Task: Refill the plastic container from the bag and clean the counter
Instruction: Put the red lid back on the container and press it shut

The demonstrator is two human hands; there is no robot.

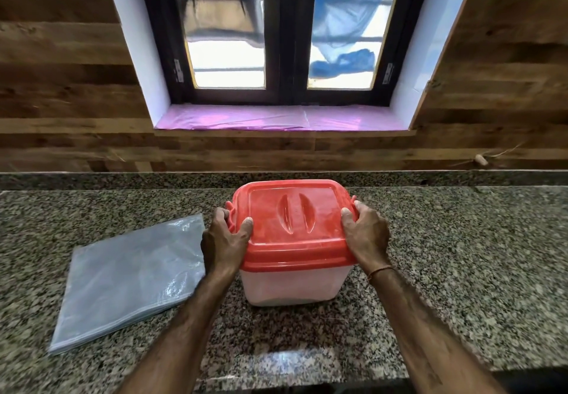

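The container [295, 287], a translucent squarish tub, stands upright on the table [461, 255] at the middle of the view, close to the person. Its red lid [295, 221] sits on top, with two raised ribs at its centre. How full it is cannot be told through the cloudy wall. The left hand [222, 240] grips the lid at its 9 o'clock edge: the thumb lies on the top face and the fingers [229, 206] curl round the side clip. The right hand [367, 233] grips the lid at its 3 o'clock edge in the same way, thumb on top and fingers [358, 206] wrapped over the rim. A thin thread [379, 272] circles the right wrist. Both forearms reach in from 6 o'clock. At 9 o'clock from the container, just beside the left hand but apart from the tub, the bag [129, 280] lies flat on the table, clear plastic with a bluish sheen. The table is speckled grey granite with a low raised strip along its far edge. At 12 o'clock beyond it, a wall [61, 86] of wood-look panels holds a dark-framed window [285, 34], whose sill [276, 120] is covered in pink film.
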